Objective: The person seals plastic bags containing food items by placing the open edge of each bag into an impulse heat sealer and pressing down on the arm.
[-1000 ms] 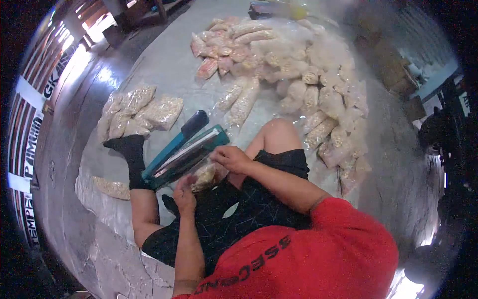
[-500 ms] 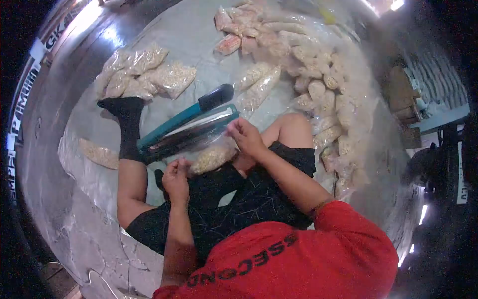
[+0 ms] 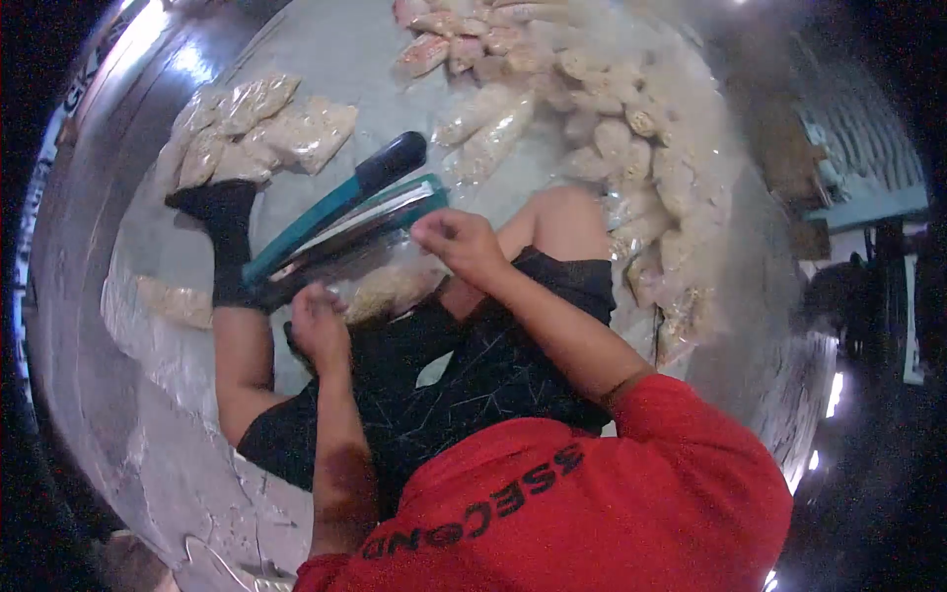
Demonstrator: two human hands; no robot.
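Note:
A clear plastic bag [image 3: 387,294] partly filled with pale pieces lies across my lap. My left hand [image 3: 321,321] is closed at the bag's lower left end, its fingertips slightly blurred. At the other end, my right hand [image 3: 456,243] pinches the unfilled plastic of the bag's mouth. Just beyond the bag, between my legs, is a teal bag sealer [image 3: 314,229] with a black handle grip. Its upper arm is raised off the base, and the near side of the base is partly hidden behind the bag.
Several filled bags [image 3: 301,133] lie beyond my outstretched foot, and one filled bag [image 3: 173,301] lies left of that leg. A large heap of filled bags [image 3: 612,138] spreads along the right. A pale sheet [image 3: 326,54] covers the floor.
The whole view has shifted, so everything appears a little further left and up. Both hands stay at the bag, which has hardly moved relative to the sealer.

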